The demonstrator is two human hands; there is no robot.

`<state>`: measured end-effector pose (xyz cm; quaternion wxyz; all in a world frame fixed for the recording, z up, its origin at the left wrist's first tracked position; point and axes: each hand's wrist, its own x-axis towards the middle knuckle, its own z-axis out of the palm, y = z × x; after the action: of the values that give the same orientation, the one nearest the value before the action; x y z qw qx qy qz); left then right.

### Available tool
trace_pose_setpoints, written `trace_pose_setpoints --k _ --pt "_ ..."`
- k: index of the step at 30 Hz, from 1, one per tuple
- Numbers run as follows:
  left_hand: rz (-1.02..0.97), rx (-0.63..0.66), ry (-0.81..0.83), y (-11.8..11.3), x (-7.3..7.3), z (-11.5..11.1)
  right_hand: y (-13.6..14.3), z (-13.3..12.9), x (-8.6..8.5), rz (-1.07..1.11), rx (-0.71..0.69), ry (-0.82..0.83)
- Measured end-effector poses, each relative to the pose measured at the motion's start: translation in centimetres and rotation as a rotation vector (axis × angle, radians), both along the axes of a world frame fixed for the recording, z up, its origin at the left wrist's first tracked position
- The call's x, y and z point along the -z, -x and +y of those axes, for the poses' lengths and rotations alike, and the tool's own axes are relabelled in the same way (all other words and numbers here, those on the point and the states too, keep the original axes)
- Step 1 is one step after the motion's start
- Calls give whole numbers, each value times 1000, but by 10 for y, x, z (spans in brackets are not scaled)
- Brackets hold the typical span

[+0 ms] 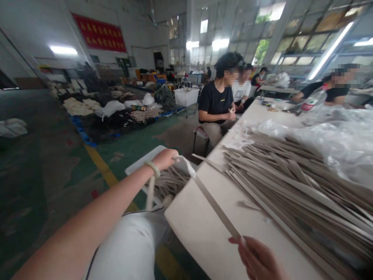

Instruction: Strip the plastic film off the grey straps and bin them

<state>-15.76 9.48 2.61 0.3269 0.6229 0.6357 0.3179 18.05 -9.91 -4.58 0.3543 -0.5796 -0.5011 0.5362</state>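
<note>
A flat grey-beige strap (215,206) is stretched between my two hands over the near corner of the white table (192,217). My left hand (164,158), with a pale bangle on the wrist, is closed on its far end, where a whitish twisted piece (190,168) shows. Near the bottom edge, my right hand (256,254) pinches the other end between thumb and fingers. To the right lies a large pile of similar straps (271,175). Beneath my left hand stands a pale plastic bin (140,165) holding more strips (169,182).
Clear plastic sheeting (344,144) covers the pile's far side, with a plastic bottle (313,99) behind it. A person in a black shirt (217,101) sits along the table's left edge; others sit beyond. Heaped materials (116,109) lie on the floor at left, beside a white tub (186,97).
</note>
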Motion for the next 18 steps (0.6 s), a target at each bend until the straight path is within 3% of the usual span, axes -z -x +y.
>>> trace_pose_setpoints --k 3,5,7,9,11,14,16,18 --pt "245 43 -117 46 -19 25 46 33 -10 220 -114 101" --pt "375 84 -166 67 -21 42 79 55 -14 288 -167 110" --pt "471 117 -208 83 -14 59 103 77 -12 271 -201 102" --pt "529 127 -246 95 5 77 106 91 -5 187 -126 73" --pt "565 137 -277 101 32 89 85 93 7 -26 35 -91" --pt "553 257 -400 84 69 85 18 72 24 -612 229 -392" --pt "507 356 -391 51 81 65 -34 51 31 -895 300 -438" --pt "475 436 -336 3 78 35 -80 31 36 -1000 359 -440"
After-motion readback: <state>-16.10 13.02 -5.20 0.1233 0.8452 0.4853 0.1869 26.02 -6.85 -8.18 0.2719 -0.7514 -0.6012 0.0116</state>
